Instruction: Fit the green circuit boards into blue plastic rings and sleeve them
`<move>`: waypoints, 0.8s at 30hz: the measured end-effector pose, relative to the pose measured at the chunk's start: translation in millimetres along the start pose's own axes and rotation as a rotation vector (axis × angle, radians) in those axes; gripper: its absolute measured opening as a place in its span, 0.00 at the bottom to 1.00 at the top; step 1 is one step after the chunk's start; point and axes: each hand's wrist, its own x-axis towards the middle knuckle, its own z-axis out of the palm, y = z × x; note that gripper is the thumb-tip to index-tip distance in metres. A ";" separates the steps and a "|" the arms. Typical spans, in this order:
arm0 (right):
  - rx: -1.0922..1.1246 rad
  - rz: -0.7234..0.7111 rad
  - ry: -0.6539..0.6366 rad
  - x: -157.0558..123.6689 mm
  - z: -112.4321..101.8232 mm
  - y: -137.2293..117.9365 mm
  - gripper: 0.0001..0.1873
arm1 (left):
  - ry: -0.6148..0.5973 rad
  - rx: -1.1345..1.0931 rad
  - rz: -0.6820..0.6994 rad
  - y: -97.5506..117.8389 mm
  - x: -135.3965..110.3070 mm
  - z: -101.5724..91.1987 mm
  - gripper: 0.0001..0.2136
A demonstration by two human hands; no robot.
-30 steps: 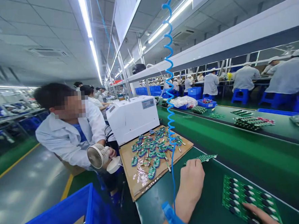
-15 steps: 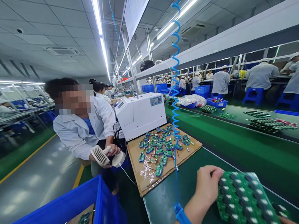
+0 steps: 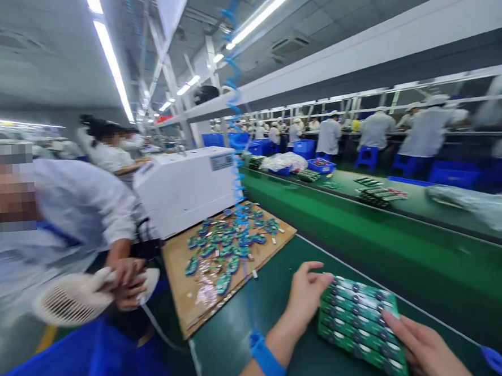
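Observation:
A green circuit board panel (image 3: 359, 320) with rows of round dark parts and white spots is held tilted above the dark green bench (image 3: 227, 348). My right hand (image 3: 426, 344) grips its right side, the thumb lying on top and the other fingers hidden beneath. At the upper left corner is my left hand (image 3: 304, 298), its index finger stretched out and apart from the thumb. The thumb tip is at the panel's edge; whether it touches, I cannot tell. A blue wrist strap (image 3: 268, 361) circles my left wrist.
Small green boards (image 3: 223, 282) with wires cover a cardboard sheet (image 3: 184, 305) by a white machine (image 3: 187, 186). A coiled blue cord (image 3: 235, 138) hangs in front. At left, a co-worker holds a white fan (image 3: 73, 301) above a blue crate (image 3: 95, 362). A green conveyor (image 3: 342, 216) runs behind.
My view has swung right. My right hand now shows, its thumb on the panel, and the panel has turned. The left index finger has lifted from the thumb. The co-worker leans closer.

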 end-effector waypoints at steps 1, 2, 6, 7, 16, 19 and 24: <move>0.084 0.066 -0.069 -1.9 2.5 -6.0 0.27 | -0.019 -0.013 -0.003 -1.3 2.5 -1.9 0.12; 0.160 0.097 -0.127 -2.3 4.9 -11.5 0.28 | -0.042 -0.022 0.006 -2.9 5.4 -3.7 0.12; 0.227 0.121 -0.106 6.4 9.8 -20.8 0.28 | -0.127 -0.016 0.094 -8.4 14.9 -6.7 0.12; 0.222 0.126 -0.087 9.0 9.6 -20.1 0.28 | -0.142 -0.005 0.116 -9.3 15.5 -6.8 0.13; 0.127 0.202 -0.041 11.5 11.0 -23.9 0.19 | -0.033 0.451 0.102 -14.5 13.6 -16.4 0.22; -0.019 0.174 -0.020 8.1 9.3 -30.4 0.18 | -0.114 0.524 0.092 -12.8 12.0 -18.1 0.18; -0.383 0.025 0.084 2.3 -4.2 -36.4 0.22 | -0.209 0.576 0.065 -11.5 7.1 -16.7 0.14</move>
